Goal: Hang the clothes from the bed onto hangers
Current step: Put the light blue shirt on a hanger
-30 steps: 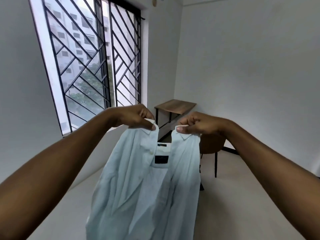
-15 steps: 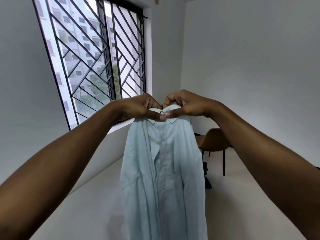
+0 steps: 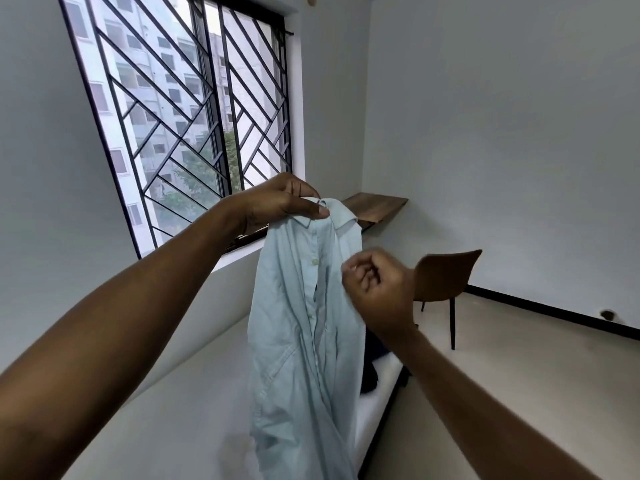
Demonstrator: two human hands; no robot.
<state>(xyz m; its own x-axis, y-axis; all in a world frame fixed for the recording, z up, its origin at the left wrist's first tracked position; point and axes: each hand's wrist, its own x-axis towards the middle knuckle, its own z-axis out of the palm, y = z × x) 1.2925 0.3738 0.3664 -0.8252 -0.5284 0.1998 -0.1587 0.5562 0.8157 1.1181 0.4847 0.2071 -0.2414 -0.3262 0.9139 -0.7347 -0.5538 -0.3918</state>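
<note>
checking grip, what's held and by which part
The left hand pinches the shirt at its collar; whether the right hand grips it cannot be told.

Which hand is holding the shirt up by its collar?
The left hand, raised highest, pinches the collar of the light blue shirt. The right hand sits lower, curled beside the button placket; whether it grips fabric is unclear.

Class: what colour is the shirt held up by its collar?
The long buttoned shirt is pale blue; head view.
</note>
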